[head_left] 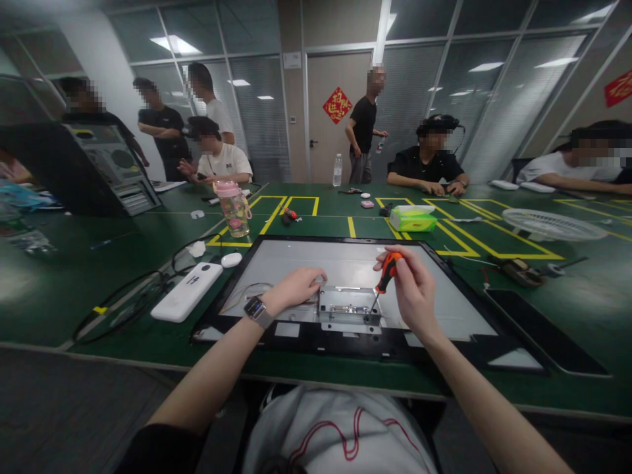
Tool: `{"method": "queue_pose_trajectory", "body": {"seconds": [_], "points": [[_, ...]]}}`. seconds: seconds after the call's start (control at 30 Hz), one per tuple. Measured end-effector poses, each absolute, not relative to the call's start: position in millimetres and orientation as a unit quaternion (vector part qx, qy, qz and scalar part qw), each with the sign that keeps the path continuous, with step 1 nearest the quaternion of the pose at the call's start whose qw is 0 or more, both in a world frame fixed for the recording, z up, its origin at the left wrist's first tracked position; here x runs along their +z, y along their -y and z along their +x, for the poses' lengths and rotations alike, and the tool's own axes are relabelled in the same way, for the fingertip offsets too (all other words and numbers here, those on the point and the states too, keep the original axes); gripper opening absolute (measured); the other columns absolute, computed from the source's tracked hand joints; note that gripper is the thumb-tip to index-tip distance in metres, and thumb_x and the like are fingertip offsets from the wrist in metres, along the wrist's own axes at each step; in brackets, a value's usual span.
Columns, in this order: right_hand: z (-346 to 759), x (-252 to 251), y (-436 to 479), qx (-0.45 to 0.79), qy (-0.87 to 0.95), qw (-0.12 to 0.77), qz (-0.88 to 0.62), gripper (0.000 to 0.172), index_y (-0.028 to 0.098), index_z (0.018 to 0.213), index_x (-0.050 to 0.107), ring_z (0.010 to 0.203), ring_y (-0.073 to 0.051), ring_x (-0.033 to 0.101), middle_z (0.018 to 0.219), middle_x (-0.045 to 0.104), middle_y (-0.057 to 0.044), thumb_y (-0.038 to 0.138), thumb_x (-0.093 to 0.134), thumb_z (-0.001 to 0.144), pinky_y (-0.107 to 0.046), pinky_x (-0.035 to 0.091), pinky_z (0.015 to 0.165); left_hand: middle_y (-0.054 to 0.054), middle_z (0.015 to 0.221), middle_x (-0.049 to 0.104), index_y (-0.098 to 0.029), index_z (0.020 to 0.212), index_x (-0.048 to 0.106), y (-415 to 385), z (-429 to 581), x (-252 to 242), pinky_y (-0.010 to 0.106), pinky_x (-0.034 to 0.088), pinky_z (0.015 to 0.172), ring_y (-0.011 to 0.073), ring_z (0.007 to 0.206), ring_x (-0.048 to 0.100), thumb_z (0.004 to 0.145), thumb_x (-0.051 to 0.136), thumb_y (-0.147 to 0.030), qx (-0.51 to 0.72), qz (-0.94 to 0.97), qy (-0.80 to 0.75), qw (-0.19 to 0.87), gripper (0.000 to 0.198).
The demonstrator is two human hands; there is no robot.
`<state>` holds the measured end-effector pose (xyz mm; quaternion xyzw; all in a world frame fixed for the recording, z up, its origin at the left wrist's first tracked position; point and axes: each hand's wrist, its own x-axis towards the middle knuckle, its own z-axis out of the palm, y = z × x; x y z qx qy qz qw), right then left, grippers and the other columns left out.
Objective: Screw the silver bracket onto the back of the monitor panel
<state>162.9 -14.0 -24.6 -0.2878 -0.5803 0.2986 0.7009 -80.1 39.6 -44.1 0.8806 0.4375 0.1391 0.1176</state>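
Observation:
A screwdriver [389, 272] with an orange-and-black handle is in my right hand [415, 286]. Its shaft slants down to the front right part of a metal bracket [345, 299], which has connectors along its front. My left hand [299, 288] has its fingers bent at the bracket's back left corner, seemingly gripping it; the fingertips are partly hidden. Under both hands lies a flat display panel [464, 306], pale grey with a black frame. Thin wires [247, 293] run across the panel to the left of the bracket.
A white power bank [187, 291], earbud case [231, 260] and black cable [121, 306] lie left of the panel. Beyond stand a pink-lidded bottle [233, 209] and tissue pack [413, 218]. A dark slab [546, 332] lies right. Several people sit or stand across the green table [306, 227].

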Motion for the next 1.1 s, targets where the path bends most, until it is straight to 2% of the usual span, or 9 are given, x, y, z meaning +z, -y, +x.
{"method": "queue_pose_trajectory", "body": {"seconds": [0.13, 0.2, 0.33, 0.5, 0.67, 0.77, 0.83, 0.93, 1.1], "points": [[175.1, -23.3, 9.4, 0.430, 0.557, 0.672, -0.231, 0.014, 0.028, 0.088, 0.070, 0.085, -0.019, 0.063, 0.094, 0.065, -0.003, 0.042, 0.069, 0.086, -0.036, 0.053, 0.083, 0.005, 0.086, 0.069, -0.017, 0.112, 0.067, -39.1, -79.1, -42.4, 0.027, 0.047, 0.079, 0.0195, 0.081, 0.064, 0.090, 0.049, -0.015, 0.133, 0.877, -0.446, 0.119, 0.028], [176.9, -20.6, 8.5, 0.465, 0.560, 0.649, -0.220, 0.017, 0.030, 0.091, 0.071, 0.083, -0.019, 0.062, 0.088, 0.064, -0.001, 0.043, 0.075, 0.081, -0.035, 0.053, 0.082, 0.005, 0.087, 0.070, -0.017, 0.112, 0.067, -38.7, -78.6, -41.2, 0.027, 0.047, 0.079, 0.0192, 0.081, 0.064, 0.090, 0.049, -0.015, 0.133, 0.877, -0.446, 0.119, 0.028], [173.6, -14.7, 13.1, 0.526, 0.581, 0.588, -0.200, 0.023, 0.030, 0.105, 0.069, 0.081, -0.021, 0.063, 0.086, 0.066, -0.003, 0.046, 0.065, 0.088, -0.041, 0.054, 0.082, 0.005, 0.087, 0.070, -0.016, 0.112, 0.067, -38.2, -78.3, -40.2, 0.027, 0.047, 0.078, 0.0188, 0.080, 0.063, 0.090, 0.049, -0.014, 0.135, 0.878, -0.442, 0.124, 0.028], [175.0, -12.6, 14.0, 0.509, 0.563, 0.624, -0.185, 0.023, 0.027, 0.079, 0.069, 0.079, -0.018, 0.061, 0.084, 0.062, -0.001, 0.049, 0.075, 0.079, -0.042, 0.054, 0.092, 0.004, 0.085, 0.069, -0.016, 0.112, 0.067, -38.6, -78.3, -40.8, 0.027, 0.046, 0.077, 0.0185, 0.078, 0.062, 0.091, 0.049, -0.015, 0.133, 0.877, -0.444, 0.124, 0.028], [180.4, -15.2, 11.0, 0.520, 0.561, 0.615, -0.192, 0.018, 0.030, 0.097, 0.073, 0.078, -0.017, 0.063, 0.085, 0.066, -0.001, 0.045, 0.069, 0.087, -0.040, 0.055, 0.090, 0.005, 0.084, 0.069, -0.016, 0.111, 0.068, -40.3, -78.9, -42.2, 0.026, 0.046, 0.075, 0.0185, 0.076, 0.062, 0.091, 0.050, -0.015, 0.130, 0.880, -0.441, 0.121, 0.027], [182.1, -14.5, 11.9, 0.508, 0.568, 0.622, -0.180, 0.017, 0.028, 0.089, 0.075, 0.091, -0.019, 0.064, 0.095, 0.067, -0.003, 0.044, 0.070, 0.086, -0.039, 0.053, 0.096, 0.004, 0.084, 0.069, -0.016, 0.111, 0.068, -41.6, -79.5, -43.5, 0.026, 0.045, 0.075, 0.0184, 0.076, 0.062, 0.090, 0.051, -0.015, 0.132, 0.881, -0.440, 0.117, 0.027], [183.8, -13.3, 13.0, 0.505, 0.577, 0.616, -0.178, 0.017, 0.027, 0.089, 0.076, 0.090, -0.018, 0.064, 0.094, 0.067, -0.003, 0.042, 0.071, 0.086, -0.039, 0.053, 0.097, 0.004, 0.084, 0.069, -0.017, 0.111, 0.068, -42.1, -79.4, -44.2, 0.026, 0.045, 0.075, 0.0184, 0.076, 0.062, 0.090, 0.050, -0.014, 0.133, 0.881, -0.439, 0.114, 0.028], [185.8, -12.6, 13.6, 0.484, 0.590, 0.617, -0.193, 0.022, 0.026, 0.104, 0.076, 0.082, -0.017, 0.065, 0.087, 0.069, -0.003, 0.040, 0.064, 0.092, -0.038, 0.055, 0.091, 0.004, 0.083, 0.068, -0.016, 0.111, 0.068, -41.5, -78.7, -43.9, 0.026, 0.045, 0.073, 0.0184, 0.075, 0.061, 0.089, 0.050, -0.013, 0.133, 0.879, -0.443, 0.112, 0.028], [183.2, -15.9, 13.1, 0.388, 0.621, 0.644, -0.222, 0.028, 0.029, 0.120, 0.070, 0.087, -0.020, 0.069, 0.097, 0.072, -0.005, 0.037, 0.059, 0.095, -0.038, 0.055, 0.084, 0.004, 0.081, 0.068, -0.017, 0.110, 0.068, -38.5, -77.9, -41.3, 0.026, 0.045, 0.073, 0.0183, 0.074, 0.061, 0.090, 0.051, -0.015, 0.134, 0.876, -0.447, 0.119, 0.026]]}}
